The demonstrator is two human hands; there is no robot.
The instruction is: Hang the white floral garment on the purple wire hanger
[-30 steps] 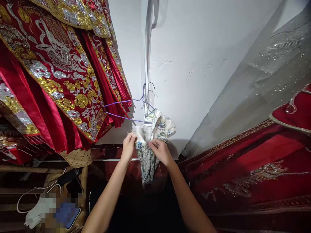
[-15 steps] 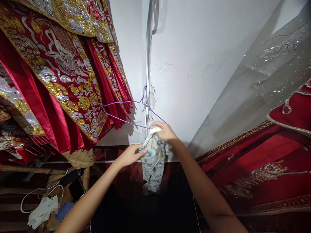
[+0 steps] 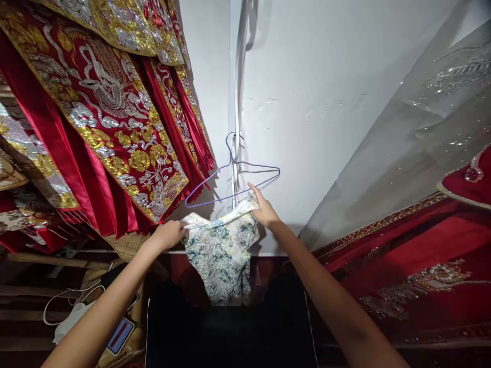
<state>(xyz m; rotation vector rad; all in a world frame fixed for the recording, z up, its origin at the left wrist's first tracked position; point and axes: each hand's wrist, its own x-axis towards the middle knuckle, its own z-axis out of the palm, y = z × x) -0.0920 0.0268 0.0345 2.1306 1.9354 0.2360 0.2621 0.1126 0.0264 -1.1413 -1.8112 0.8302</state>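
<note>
A pale floral-print garment point(image 3: 220, 250), looking like a small top, hangs spread between my two hands. My left hand point(image 3: 171, 234) is closed on its upper left corner. At the upper right edge, my right hand point(image 3: 264, 208) pinches the cloth, with one finger pointing up near the hanger's bottom bar. Just above the garment, a purple wire hanger point(image 3: 232, 197) hangs from a hook by the white vertical strip point(image 3: 237, 102) on the wall. No cloth is on the hanger.
Red costumes with gold and silver embroidery point(image 3: 126, 122) hang at left. At right are a sheer sequined fabric point(image 3: 433, 133) and red beaded cloth point(image 3: 422, 255). A bamboo rack point(image 3: 46, 263) stands low at left, near a phone point(image 3: 120, 335), a white cable and white cloth point(image 3: 72, 322).
My left hand has moved left, stretching the bunched garment out wide. My right hand stays near its place. The hanger has turned and now faces me more squarely.
</note>
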